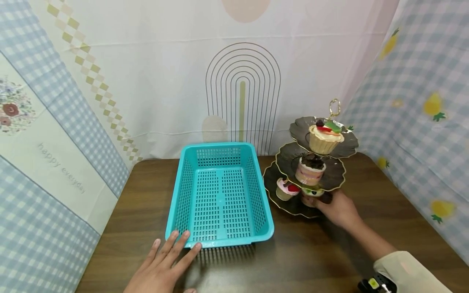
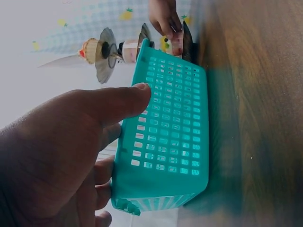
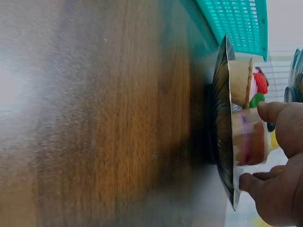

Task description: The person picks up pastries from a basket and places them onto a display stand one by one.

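A turquoise plastic basket (image 1: 220,203) with slotted walls stands on the table. My left hand (image 1: 161,264) lies at its near left corner, fingers spread and fairly straight, fingertips at the rim. In the left wrist view the thumb (image 2: 128,100) overlaps the basket's outer wall. To the right is a three-tier dark dessert stand (image 1: 293,209) with gold edges. My right hand (image 1: 338,207) reaches to its bottom plate and holds a small layered cup cake (image 3: 248,137) between thumb and fingers. Beside that cake sits a pink-topped tart (image 1: 287,189) with red fruit.
The middle tier bears a layered cake with dark shavings (image 1: 310,169), close above the right hand. On the top tier sits a fruit tart (image 1: 325,138), under a gold ring handle (image 1: 334,108). A printed cloth (image 1: 165,81) hangs behind the wooden table (image 1: 293,260).
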### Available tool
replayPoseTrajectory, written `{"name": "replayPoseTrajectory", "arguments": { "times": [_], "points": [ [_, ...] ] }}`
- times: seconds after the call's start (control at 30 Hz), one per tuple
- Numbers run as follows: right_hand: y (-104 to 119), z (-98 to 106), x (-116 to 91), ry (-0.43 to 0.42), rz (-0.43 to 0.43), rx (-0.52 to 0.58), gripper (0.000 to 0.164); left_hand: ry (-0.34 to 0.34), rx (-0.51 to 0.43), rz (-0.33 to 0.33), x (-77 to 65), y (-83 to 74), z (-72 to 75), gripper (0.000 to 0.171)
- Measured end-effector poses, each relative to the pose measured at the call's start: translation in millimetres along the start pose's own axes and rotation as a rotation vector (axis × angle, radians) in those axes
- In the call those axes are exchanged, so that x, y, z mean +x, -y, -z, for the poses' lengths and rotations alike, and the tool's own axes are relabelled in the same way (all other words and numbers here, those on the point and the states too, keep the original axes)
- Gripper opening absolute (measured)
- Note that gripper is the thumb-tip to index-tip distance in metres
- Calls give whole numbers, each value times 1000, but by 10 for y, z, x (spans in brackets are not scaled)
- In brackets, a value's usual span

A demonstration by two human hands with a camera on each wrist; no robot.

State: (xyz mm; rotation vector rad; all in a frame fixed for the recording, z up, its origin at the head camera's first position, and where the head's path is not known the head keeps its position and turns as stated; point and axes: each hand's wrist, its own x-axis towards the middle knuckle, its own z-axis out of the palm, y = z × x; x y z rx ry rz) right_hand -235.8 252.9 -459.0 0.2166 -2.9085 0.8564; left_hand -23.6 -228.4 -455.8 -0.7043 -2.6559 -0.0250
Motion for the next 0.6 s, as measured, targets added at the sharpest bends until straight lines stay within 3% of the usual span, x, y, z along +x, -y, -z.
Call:
{"name": "replayPoseTrajectory", "arguments": {
  "times": [0.13,0.37,0.6],
  "points": [
    [70,38,-106,-9,7,-17,71,16,10,-12,14,17,14,88],
    [256,132,-340,47,-5,-56,82,34,-13,3,94,26,84,77],
    [433,145,-505,69,84,-75,90,37,-57,54,163,14,139,71]
  ]
}}
